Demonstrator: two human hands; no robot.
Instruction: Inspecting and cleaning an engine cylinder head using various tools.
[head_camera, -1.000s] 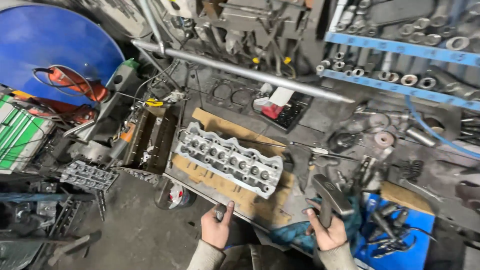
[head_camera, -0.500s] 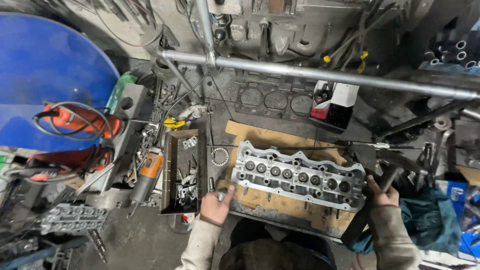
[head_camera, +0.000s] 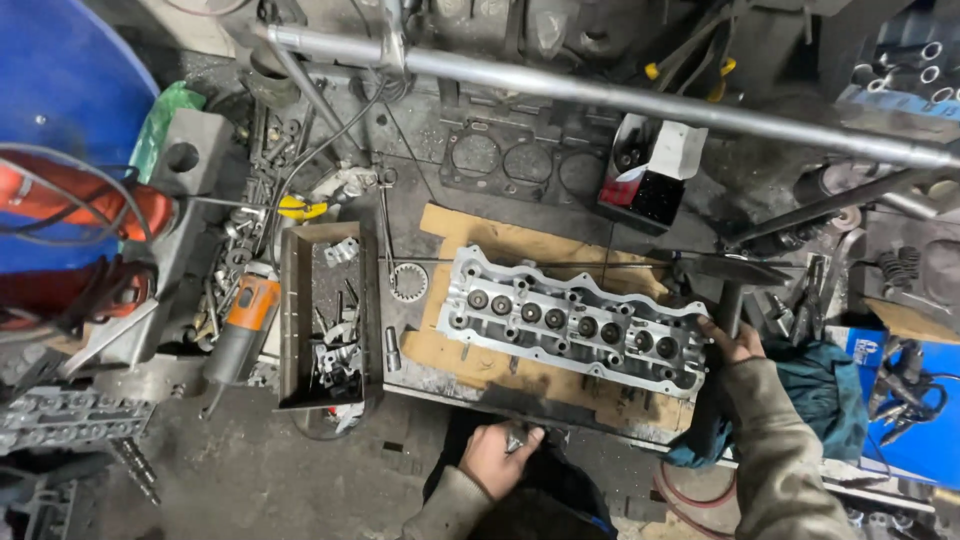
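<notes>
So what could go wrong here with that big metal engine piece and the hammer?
The cylinder head lies near the bench's front edge on cardboard, so it might slide or tip off. The right hand holds a hammer right beside it; a slip could dent the metal. The left hand sits below the edge, where something falling could hit it.

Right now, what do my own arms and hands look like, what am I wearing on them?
Both hands are bare, with no gloves. The left hand comes out of a grey-brown long sleeve with a ribbed cuff at the wrist. The right hand wears the same drab, worn-looking sleeve, creased along the forearm. No watch or rings are visible.
</notes>
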